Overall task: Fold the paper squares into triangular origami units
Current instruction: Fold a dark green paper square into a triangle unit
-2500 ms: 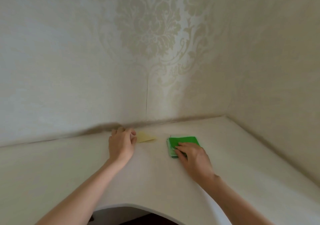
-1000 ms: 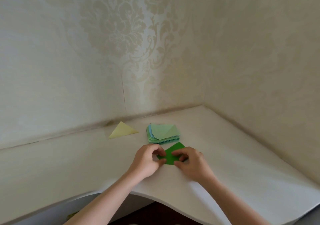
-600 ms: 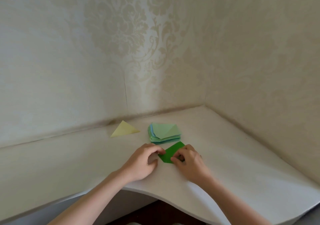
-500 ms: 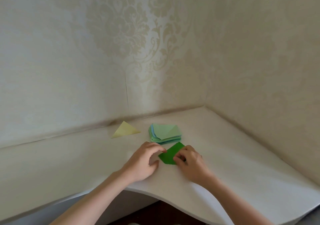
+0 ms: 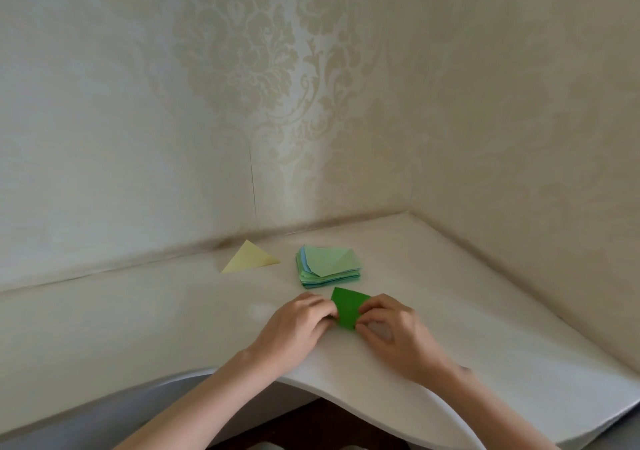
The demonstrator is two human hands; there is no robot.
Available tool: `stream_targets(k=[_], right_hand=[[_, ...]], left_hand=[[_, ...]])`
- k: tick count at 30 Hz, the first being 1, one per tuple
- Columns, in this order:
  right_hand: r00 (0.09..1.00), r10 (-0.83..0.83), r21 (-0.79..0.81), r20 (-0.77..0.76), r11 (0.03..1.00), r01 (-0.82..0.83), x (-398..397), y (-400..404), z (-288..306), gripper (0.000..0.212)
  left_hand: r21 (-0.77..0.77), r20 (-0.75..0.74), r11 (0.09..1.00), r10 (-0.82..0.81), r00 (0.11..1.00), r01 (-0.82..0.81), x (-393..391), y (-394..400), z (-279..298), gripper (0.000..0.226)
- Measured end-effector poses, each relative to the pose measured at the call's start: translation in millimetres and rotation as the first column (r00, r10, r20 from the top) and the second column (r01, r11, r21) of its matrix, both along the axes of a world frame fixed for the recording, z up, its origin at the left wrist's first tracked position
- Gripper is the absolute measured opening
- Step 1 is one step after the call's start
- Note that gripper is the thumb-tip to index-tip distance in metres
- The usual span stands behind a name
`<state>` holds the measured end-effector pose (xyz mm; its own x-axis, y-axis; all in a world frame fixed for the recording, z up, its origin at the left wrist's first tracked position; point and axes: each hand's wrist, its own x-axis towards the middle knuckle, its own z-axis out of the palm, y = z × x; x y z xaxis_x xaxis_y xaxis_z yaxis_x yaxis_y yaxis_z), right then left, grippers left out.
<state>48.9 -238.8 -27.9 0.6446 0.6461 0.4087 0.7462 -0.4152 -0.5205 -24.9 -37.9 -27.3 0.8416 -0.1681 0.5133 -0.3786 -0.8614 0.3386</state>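
Left hand (image 5: 294, 325) pinched the left edge of the dark green paper (image 5: 348, 309), fingers curled onto it. Right hand (image 5: 391, 331) pinched the right edge, thumb under, fingertips on top. Paper held low over the white table (image 5: 138, 328), near its front edge, partly folded. Just behind it: stack of green and blue paper squares (image 5: 327, 267), top sheet creased. Left of the stack, near the wall: yellow folded triangle (image 5: 251, 259), lying flat.

green paper (image 5: 347, 309) edges under fingers (image 5: 367, 308), forearms cut off
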Motion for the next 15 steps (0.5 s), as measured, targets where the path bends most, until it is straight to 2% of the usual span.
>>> stream_targets(k=[4,7,12,15], right_hand=[[0.998,-0.044,-0.018,0.033,0.999,0.045,-5,1,-2,0.026],[0.987,-0.154,-0.015,0.046,0.988,0.155,-5,9,-3,0.022],[0.955,-0.291,-0.016,0.059,0.956,0.293,-5,20,-5,0.021],[0.939,-0.339,-0.047,0.057,0.939,0.342,-7,22,-3,0.022]], left_hand=[[-0.197,-0.106,0.976,0.072,0.992,-0.092,4,-3,0,0.008],[-0.314,-0.202,0.931,0.126,0.971,-0.187,11,-5,0,0.015],[-0.324,-0.218,0.906,0.209,0.953,-0.273,20,-11,-6,0.041],[-0.344,-0.196,0.888,0.248,0.949,-0.303,20,-14,-10,0.046]])
